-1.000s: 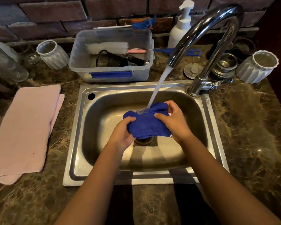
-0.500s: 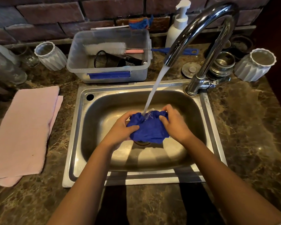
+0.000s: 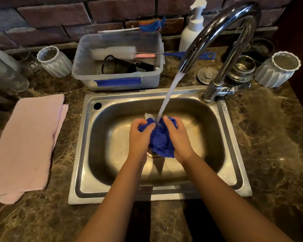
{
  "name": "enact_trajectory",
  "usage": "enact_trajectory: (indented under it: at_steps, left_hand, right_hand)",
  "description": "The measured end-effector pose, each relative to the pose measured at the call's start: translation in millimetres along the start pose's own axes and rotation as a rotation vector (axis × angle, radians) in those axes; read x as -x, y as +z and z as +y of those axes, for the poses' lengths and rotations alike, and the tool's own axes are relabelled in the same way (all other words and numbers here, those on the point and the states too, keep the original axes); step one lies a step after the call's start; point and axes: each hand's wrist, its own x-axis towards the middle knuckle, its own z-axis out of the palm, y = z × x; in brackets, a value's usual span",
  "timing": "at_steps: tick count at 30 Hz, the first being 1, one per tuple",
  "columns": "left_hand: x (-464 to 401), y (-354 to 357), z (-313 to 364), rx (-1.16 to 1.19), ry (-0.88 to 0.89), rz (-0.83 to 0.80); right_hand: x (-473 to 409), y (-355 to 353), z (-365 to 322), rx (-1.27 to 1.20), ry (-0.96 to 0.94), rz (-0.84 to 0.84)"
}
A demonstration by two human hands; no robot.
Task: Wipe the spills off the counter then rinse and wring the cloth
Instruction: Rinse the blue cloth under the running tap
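A wet blue cloth [image 3: 160, 139] is bunched into a tight wad over the drain of the steel sink [image 3: 101, 175]. My left hand [image 3: 139, 137] grips its left side and my right hand [image 3: 179, 138] grips its right side, fingers curled over the top. Water runs from the chrome faucet [image 3: 222, 30] in a slanting stream [image 3: 170, 95] and lands on the top of the cloth between my hands. The brown marble counter [image 3: 273, 140] surrounds the sink. The drain is mostly hidden behind the cloth.
A folded pink towel [image 3: 24, 142] lies on the counter at the left. Behind the sink stand a clear plastic tub [image 3: 119, 81] with a bottle brush and strainer, a white soap pump [image 3: 191, 30], two white ribbed cups [image 3: 54, 61] [image 3: 278, 69], glassware and a metal drain plug [image 3: 207, 75].
My hands have drawn closer together and scrunched the spread cloth into a compact wad under the stream. The water keeps running.
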Motion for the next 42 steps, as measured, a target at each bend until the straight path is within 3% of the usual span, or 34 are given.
enact_trajectory:
  at_steps: [3, 6, 8, 10, 14, 18, 21, 24, 27, 29, 34, 39, 42]
  left_hand:
    - [-1, 7, -2, -0.118, 0.075, 0.045]
    - [1, 29, 4, -0.430, 0.247, 0.131]
    - [-3, 35, 5, -0.484, 0.338, 0.149]
    - [-10, 33, 9, -0.470, 0.386, 0.074]
    - [-22, 25, 9, -0.362, 0.189, -0.085]
    - [-25, 14, 8, -0.042, -0.096, -0.050]
    - [-27, 5, 16, 0.087, -0.142, -0.145]
    - [-27, -4, 24, 0.261, -0.154, -0.260]
    - [-21, -7, 31, 0.087, -0.059, -0.298]
    - [-10, 2, 30, -0.103, 0.064, -0.172]
    - [4, 28, 5, -0.247, 0.338, 0.111]
    - [-6, 23, 1, -0.250, 0.299, 0.058]
    - [-20, 21, 6, -0.201, 0.090, 0.004]
  right_hand:
    - [-9, 0, -5, 0.038, -0.094, 0.027]
    - [-8, 19, -6, -0.006, -0.045, -0.023]
    - [-7, 28, -6, -0.122, 0.001, -0.001]
    - [-9, 27, -9, -0.054, -0.057, 0.079]
    - [-1, 13, -17, 0.187, -0.181, 0.160]
    - [8, -5, -18, 0.291, -0.343, 0.080]
    - [6, -15, -23, 0.064, -0.104, -0.002]
    - [3, -16, -27, -0.035, 0.158, -0.204]
    - [-4, -11, -25, 0.003, 0.047, -0.103]
    - [-6, -6, -26, 0.008, -0.074, 0.016]
    - [3, 25, -26, -0.018, -0.124, 0.012]
    - [2, 28, -23, 0.194, -0.205, 0.138]
    - [6, 30, -24, 0.213, -0.209, 0.126]
